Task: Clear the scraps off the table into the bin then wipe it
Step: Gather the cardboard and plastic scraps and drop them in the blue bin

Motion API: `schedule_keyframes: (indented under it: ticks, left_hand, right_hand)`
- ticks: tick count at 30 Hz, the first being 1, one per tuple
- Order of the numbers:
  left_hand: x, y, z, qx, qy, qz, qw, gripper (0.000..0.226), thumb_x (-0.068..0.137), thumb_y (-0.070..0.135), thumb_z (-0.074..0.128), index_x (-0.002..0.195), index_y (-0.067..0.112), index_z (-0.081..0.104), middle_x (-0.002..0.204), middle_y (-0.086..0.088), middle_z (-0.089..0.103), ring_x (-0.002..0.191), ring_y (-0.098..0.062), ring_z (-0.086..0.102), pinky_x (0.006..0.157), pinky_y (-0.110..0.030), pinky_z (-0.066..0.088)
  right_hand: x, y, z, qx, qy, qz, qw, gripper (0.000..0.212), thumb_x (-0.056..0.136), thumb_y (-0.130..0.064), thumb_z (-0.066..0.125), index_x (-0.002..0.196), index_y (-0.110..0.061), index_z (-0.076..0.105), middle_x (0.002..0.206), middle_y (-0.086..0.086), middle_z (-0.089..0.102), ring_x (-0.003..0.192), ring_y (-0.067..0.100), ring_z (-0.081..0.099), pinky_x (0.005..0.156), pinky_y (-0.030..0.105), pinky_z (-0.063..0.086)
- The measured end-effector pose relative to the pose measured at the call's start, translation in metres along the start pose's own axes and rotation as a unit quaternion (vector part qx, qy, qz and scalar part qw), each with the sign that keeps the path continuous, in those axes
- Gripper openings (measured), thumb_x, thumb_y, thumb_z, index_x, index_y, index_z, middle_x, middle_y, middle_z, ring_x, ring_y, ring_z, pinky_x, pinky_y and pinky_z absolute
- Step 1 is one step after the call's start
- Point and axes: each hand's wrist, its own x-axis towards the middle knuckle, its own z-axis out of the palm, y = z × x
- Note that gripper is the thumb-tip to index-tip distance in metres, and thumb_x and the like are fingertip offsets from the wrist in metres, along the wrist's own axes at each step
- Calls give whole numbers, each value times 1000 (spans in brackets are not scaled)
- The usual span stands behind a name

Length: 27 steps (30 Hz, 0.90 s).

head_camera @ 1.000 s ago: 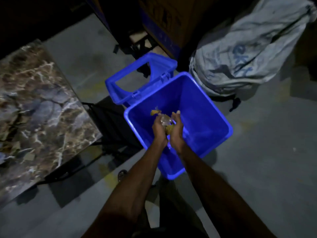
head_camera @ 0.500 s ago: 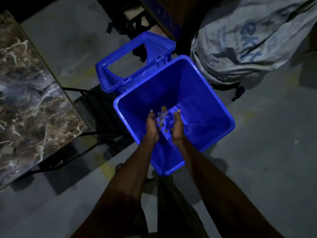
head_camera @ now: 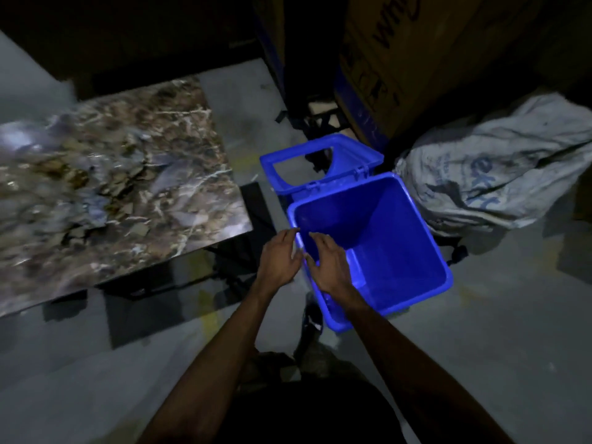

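A blue plastic bin [head_camera: 413, 238] stands open on the floor, its lid [head_camera: 320, 165] hanging back behind it. My left hand [head_camera: 278, 257] hovers just outside the bin's near-left corner, fingers relaxed and empty. My right hand [head_camera: 326, 264] is over the bin's left rim, palm down, fingers spread, holding nothing. To the left stands the marble-patterned table [head_camera: 179, 219]; several flat scraps [head_camera: 105, 200] lie on its top, blurred by motion.
A stuffed grey sack [head_camera: 493, 181] leans right of the bin. Large cardboard boxes [head_camera: 400, 65] stand behind it. The table's black frame [head_camera: 243, 261] sits between table and bin. Grey concrete floor [head_camera: 512, 331] spreads to the right.
Both hands held scraps together over the bin and dropped them in; now they are apart, empty and shifted toward the bin's left rim. The view has swung left toward the table.
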Motion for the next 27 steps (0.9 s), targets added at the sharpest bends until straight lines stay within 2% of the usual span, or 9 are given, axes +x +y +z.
schedule_keyframes:
  ticks: [5,11,14,18,20,23,27]
  left_hand:
    - [-56,-77,-82,77,48,-17,996,64,91,39,47,148,10,48,140,-14,58,127,-36,55,101,-49,49]
    - [-112,-170,-145,5,104,-77,992,63,93,36,48,149,8,47,139,-18,54,119,-40,58,99,-47,50]
    - [-129,-209,-169,-21,148,-112,982,57,96,27,60,149,12,48,139,-17,55,122,-38,57,101,-44,48]
    - [-132,-246,-194,-76,196,-142,967,58,94,28,59,149,13,49,142,-16,54,128,-37,53,105,-45,47]
    - [-123,-260,-206,-124,236,-175,948,52,97,21,61,147,14,52,142,-14,55,129,-33,53,105,-41,47]
    - [-105,-278,-225,-199,310,-239,898,41,98,13,63,139,11,59,132,-12,60,120,-29,59,94,-25,45]
    - [-78,-306,-257,-223,351,-304,857,39,95,9,62,134,8,62,124,-14,61,115,-29,61,86,-18,40]
  right_hand:
    - [1,-103,33,-96,-57,-114,987,62,89,-34,57,146,-10,53,145,14,56,135,36,52,106,51,46]
    - [6,-196,107,-131,-93,-217,963,59,95,-36,58,148,-10,52,147,16,55,138,36,49,111,51,41]
    - [10,-241,143,-110,-134,-255,951,59,96,-37,52,150,-12,49,148,15,53,139,36,47,112,52,42]
    - [27,-285,177,-105,-163,-290,937,57,98,-33,55,151,-15,48,149,13,52,136,33,49,113,49,41]
    - [47,-299,192,-99,-175,-296,934,54,99,-32,56,151,-15,49,148,12,53,134,31,50,112,45,43]
    - [83,-316,211,-91,-196,-310,926,50,102,-30,56,148,-12,52,145,14,56,132,32,53,111,46,45]
    - [132,-339,233,-86,-238,-304,918,52,100,-36,50,144,-9,55,142,17,57,125,37,57,105,46,49]
